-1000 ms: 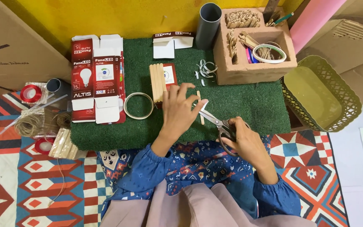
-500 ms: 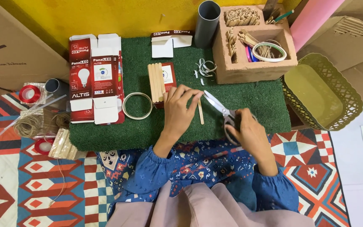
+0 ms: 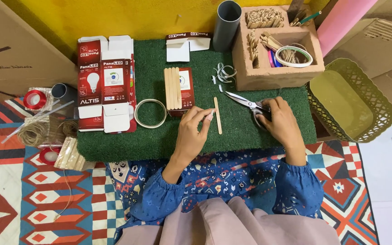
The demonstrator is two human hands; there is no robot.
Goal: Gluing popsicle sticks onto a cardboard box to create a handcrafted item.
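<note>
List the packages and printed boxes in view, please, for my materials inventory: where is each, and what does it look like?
Flattened bulb box: left on the green mat, red and white, bulb picture.
Small red box: mat centre, under a row of wooden sticks.
Opened box flaps: mat's far edge, white with a red strip.
Brown cardboard sheet: far left, leaning, faint print.
Left hand and right hand touch none of them.

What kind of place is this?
Probably a home craft corner on the floor. A green mat lies over a patterned rug, with a box of craft supplies, wooden sticks and scissors under the right hand.
</note>
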